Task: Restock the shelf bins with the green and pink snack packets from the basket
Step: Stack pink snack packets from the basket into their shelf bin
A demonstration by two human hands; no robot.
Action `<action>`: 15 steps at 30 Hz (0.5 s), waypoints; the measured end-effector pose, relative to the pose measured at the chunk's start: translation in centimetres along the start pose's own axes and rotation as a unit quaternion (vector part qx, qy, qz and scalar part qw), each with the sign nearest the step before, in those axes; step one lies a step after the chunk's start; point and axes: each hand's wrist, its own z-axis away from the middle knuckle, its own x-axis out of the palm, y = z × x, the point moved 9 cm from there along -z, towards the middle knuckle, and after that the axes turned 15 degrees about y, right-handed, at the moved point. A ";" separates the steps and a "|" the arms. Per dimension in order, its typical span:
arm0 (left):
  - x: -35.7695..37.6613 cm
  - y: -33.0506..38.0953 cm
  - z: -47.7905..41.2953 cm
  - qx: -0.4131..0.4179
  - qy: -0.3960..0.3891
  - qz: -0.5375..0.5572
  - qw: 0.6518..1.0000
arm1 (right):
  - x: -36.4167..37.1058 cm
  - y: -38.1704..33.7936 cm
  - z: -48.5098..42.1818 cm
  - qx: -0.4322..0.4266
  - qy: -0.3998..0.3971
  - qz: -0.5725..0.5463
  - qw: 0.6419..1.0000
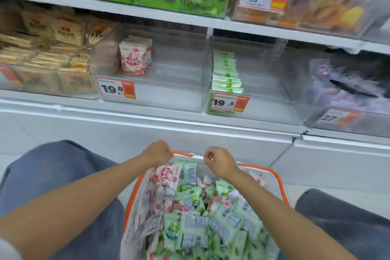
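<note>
Between the person's knees at 6 o'clock sits the orange-rimmed basket (274, 173), heaped with green packets (191, 228) and pink packets (166, 175). The left hand (157, 152) and right hand (219, 161) are side by side at its far rim, fingers curled in; whether they clasp the rim or nothing cannot be told. On the shelf, a clear bin (168, 99) at 11 o'clock holds a short upright row of pink packs (135, 59), and the neighbouring bin (272, 110) at 1 o'clock holds green packs (226, 74) along its left wall.
</note>
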 end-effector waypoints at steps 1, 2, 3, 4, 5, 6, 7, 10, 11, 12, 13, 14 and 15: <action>1.1 -1.3 0.1 -0.013 0.000 -0.009 1.000 | 1.5 2.6 1.1 0.037 -0.018 -0.017 0.999; 1.9 -2.5 0.1 -0.020 0.004 -0.027 0.999 | 3.0 4.8 2.1 0.073 -0.032 -0.030 0.996; 2.6 -3.5 0.1 -0.017 0.006 -0.058 0.998 | 4.3 6.6 2.8 0.101 -0.044 -0.042 0.993; 3.3 -4.3 0.2 -0.001 0.002 -0.093 0.996 | 5.5 7.9 3.3 0.119 -0.058 -0.048 0.990; 4.2 -4.8 0.2 0.029 -0.011 -0.129 0.991 | 6.7 8.9 3.6 0.136 -0.072 -0.053 0.987; 5.2 -5.0 0.3 0.062 -0.028 -0.156 0.985 | 7.6 9.4 3.7 0.151 -0.082 -0.062 0.983; 6.0 -5.0 0.4 0.086 -0.040 -0.165 0.982 | 8.4 9.5 3.6 0.167 -0.087 -0.076 0.979; 7.0 -4.9 -0.1 0.077 -0.045 -0.141 0.986 | 10.8 9.0 2.6 0.208 -0.097 -0.139 0.963; 6.8 -4.8 -0.2 0.064 -0.035 -0.125 0.989 | 11.6 8.1 2.6 0.220 -0.112 -0.159 0.956; 6.7 -4.8 -0.3 0.051 -0.028 -0.114 0.992 | 12.7 7.1 2.7 0.230 -0.134 -0.183 0.946; 6.6 -4.8 -0.4 0.043 -0.022 -0.101 0.994 | 13.9 6.2 2.9 0.245 -0.154 -0.215 0.933; 6.5 -4.8 -0.5 0.037 -0.019 -0.092 0.995 | 15.2 5.2 3.0 0.265 -0.168 -0.251 0.916; 6.3 -4.9 -0.5 0.032 -0.017 -0.085 0.996 | 16.6 4.4 3.3 0.291 -0.178 -0.290 0.894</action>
